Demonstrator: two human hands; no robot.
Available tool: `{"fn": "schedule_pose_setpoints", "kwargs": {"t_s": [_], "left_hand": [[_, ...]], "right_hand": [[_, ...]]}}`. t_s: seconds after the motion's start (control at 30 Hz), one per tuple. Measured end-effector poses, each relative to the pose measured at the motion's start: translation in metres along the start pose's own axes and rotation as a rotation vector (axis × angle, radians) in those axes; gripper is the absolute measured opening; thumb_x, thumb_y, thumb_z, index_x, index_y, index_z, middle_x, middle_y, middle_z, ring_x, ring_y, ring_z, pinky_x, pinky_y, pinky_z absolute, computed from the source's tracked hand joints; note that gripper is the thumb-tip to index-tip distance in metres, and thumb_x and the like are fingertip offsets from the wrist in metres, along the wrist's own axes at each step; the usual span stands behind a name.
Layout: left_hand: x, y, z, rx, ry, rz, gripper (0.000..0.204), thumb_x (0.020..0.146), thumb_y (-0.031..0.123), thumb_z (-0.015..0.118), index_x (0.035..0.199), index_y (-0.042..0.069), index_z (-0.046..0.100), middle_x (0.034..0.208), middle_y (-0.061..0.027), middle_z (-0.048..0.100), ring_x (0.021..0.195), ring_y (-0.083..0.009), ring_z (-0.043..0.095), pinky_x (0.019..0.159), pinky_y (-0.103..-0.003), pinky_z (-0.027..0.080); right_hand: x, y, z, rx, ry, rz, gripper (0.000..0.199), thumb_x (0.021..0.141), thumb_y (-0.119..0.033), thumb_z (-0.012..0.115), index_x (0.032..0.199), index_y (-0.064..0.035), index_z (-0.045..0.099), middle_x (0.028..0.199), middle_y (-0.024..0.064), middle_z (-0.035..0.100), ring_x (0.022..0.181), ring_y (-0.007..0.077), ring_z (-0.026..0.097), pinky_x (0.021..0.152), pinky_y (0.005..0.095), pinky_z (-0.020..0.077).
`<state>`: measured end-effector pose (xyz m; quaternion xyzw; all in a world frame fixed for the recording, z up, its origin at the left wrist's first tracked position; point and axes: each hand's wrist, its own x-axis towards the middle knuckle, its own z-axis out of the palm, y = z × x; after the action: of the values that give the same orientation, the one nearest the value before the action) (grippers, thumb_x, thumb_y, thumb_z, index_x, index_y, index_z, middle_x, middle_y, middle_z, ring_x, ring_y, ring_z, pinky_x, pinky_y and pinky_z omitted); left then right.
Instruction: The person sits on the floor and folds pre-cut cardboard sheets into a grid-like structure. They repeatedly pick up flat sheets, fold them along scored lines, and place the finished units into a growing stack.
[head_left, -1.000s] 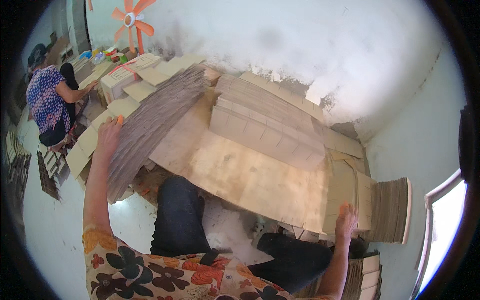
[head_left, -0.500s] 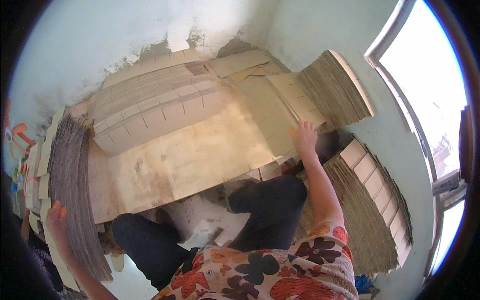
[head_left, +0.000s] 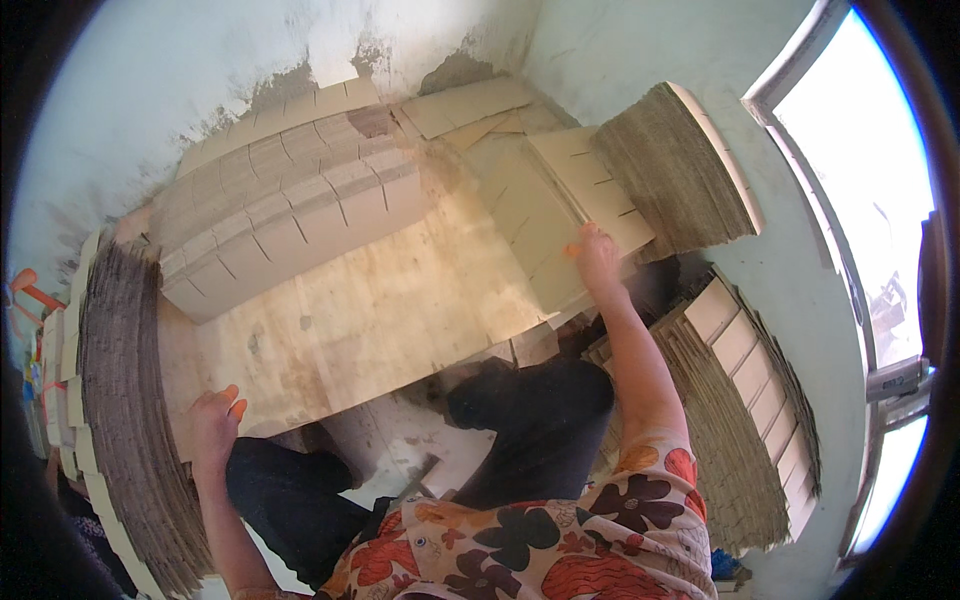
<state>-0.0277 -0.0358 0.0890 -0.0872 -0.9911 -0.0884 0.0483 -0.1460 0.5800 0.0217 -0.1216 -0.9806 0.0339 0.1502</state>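
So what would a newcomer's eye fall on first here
The big wooden board in the middle, with slit cardboard lined up along its far side, likely stands out first. Next might come the flowered shirt at the bottom, and the left hand by the board's near-left corner.

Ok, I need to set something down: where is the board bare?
The board is bare in its middle, between the slotted block behind, the sheets at right and the left hand at near left. Crowded: the right end, under sheets and the right hand, and the left edge, along the long stack.
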Motion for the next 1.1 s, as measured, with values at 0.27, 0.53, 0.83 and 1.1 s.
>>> {"fn": "schedule_pose_setpoints", "kwargs": {"t_s": [0.27, 0.53, 0.83, 1.1], "left_hand": [[0.07, 0.012, 0.047, -0.149, 0.19, 0.097, 0.017, 0.072, 0.009, 0.07, 0.086, 0.003, 0.062, 0.078, -0.0173, 0.059, 0.073, -0.0354, 0.057, 0.065, -0.044, 0.046], [0.232, 0.082, 0.087, -0.16, 0.316, 0.287, 0.039, 0.071, 0.016, 0.073, 0.104, 0.003, 0.056, 0.1, -0.0121, 0.059, 0.1, -0.0288, 0.05, 0.086, -0.039, 0.042], [0.315, 0.114, 0.125, -0.018, 0.246, 0.25, 0.024, 0.074, 0.012, 0.066, 0.095, 0.005, 0.057, 0.095, -0.0106, 0.06, 0.098, -0.0262, 0.053, 0.086, -0.038, 0.041], [0.309, 0.104, 0.129, -0.082, 0.427, 0.47, 0.009, 0.071, 0.006, 0.063, 0.076, 0.005, 0.057, 0.076, -0.0111, 0.06, 0.082, -0.0291, 0.057, 0.067, -0.041, 0.048]], "right_hand": [[0.001, -0.054, -0.064, 0.387, 0.372, 0.169, 0.036, 0.083, -0.028, 0.069, 0.104, -0.0056, 0.05, 0.083, 0.02, 0.063, 0.078, 0.0388, 0.062, 0.066, 0.0447, 0.0469], [-0.004, -0.178, -0.101, 0.86, 0.256, 0.142, 0.037, 0.083, -0.006, 0.067, 0.118, 0.0003, 0.054, 0.102, 0.0145, 0.066, 0.092, 0.0147, 0.061, 0.075, 0.0269, 0.0495], [-0.005, -0.211, -0.053, 0.734, 0.3, -0.13, 0.043, 0.084, -0.004, 0.067, 0.123, -0.0082, 0.049, 0.089, 0.0157, 0.068, 0.066, 0.0227, 0.066, 0.056, 0.0322, 0.0498], [-0.003, -0.214, -0.028, 0.723, 0.456, -0.263, 0.042, 0.083, -0.006, 0.068, 0.121, -0.0085, 0.048, 0.079, 0.0191, 0.065, 0.058, 0.0323, 0.063, 0.05, 0.0353, 0.0479]]}}
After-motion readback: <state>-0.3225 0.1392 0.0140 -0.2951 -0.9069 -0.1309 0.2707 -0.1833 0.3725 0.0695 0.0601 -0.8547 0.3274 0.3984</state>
